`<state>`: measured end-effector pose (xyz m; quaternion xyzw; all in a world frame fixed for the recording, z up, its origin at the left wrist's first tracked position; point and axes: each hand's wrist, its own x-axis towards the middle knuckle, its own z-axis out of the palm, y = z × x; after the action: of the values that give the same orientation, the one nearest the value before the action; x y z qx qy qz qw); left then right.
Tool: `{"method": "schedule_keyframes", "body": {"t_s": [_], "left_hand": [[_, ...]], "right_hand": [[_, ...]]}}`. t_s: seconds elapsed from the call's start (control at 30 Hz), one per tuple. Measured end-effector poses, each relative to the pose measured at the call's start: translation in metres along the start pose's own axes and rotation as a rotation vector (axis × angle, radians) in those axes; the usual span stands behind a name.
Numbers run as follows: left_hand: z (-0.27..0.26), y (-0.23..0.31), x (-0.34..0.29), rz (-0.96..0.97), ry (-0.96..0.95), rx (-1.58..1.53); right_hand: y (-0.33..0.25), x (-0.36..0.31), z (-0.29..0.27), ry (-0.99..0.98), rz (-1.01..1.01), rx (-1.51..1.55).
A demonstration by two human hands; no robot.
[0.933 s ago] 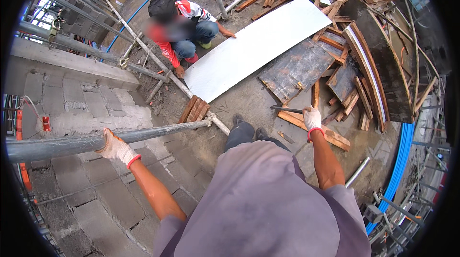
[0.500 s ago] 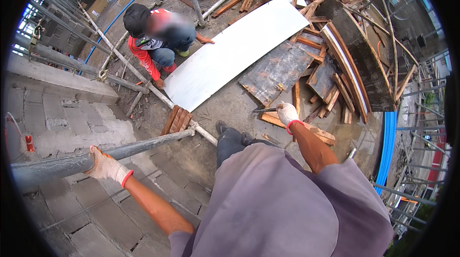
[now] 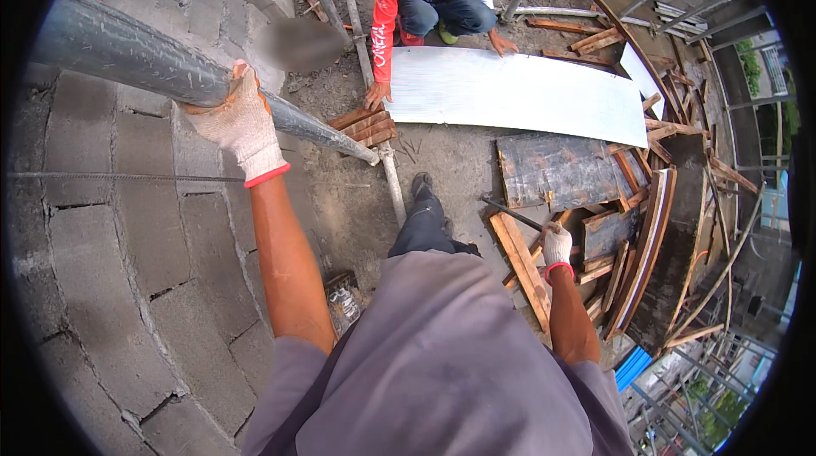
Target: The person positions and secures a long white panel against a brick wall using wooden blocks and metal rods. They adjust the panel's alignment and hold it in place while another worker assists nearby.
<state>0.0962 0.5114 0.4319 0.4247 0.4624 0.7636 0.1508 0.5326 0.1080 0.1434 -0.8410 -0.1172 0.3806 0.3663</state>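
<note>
My left hand, in a white glove with a red cuff, is closed round a thick grey metal pipe that slants beside the block wall. On the right, my gloved right hand grips a slim dark metal bar, which points left over the ground; its exact kind is unclear. Below that hand lies a wooden beam. Ahead, a co-worker in a red and white sleeve crouches behind a long white panel, one hand at its left end and the other on its far edge.
A grey block wall fills the left side, with a thin steel rod crossing it. Short wood pieces lie by the pipe's far end. Dark boards, a curved wooden form and scattered timber cover the right. Blue pipes lie farther down.
My view has turned left, so the panel and co-worker appear farther right and the wall fills more of the picture. My left hand stays on the pipe; my right still holds the bar.
</note>
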Motion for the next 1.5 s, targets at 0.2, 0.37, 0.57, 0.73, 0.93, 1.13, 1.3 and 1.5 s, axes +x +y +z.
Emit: {"method": "schedule_keyframes", "body": {"t_s": [0.2,0.37,0.57,0.73,0.93,1.13,1.3,1.5], "left_hand": [[-0.007,-0.018,0.009,0.183,-0.015,0.253],[-0.011,-0.024,0.008,0.345,-0.033,0.492],[-0.009,-0.021,0.01,0.2,-0.021,0.322],[-0.017,-0.038,0.013,0.096,-0.055,0.23],[-0.035,-0.047,0.041,-0.293,-0.254,0.138],[-0.036,-0.05,0.038,-0.099,-0.163,0.029],[-0.034,-0.062,0.04,0.051,-0.027,0.14],[-0.044,-0.059,0.056,-0.229,-0.139,-0.17]], "right_hand": [[-0.013,-0.005,-0.011,0.09,0.186,0.008],[-0.028,-0.013,-0.002,0.051,0.145,-0.059],[-0.021,-0.007,0.0,-0.028,0.016,0.006],[-0.001,0.0,0.001,0.011,-0.056,-0.105],[0.004,0.001,0.0,0.059,-0.008,0.13],[0.015,0.006,-0.006,0.144,0.005,-0.104],[0.045,0.006,-0.008,0.232,0.051,0.016],[0.062,0.007,-0.009,0.243,0.068,0.073]]}}
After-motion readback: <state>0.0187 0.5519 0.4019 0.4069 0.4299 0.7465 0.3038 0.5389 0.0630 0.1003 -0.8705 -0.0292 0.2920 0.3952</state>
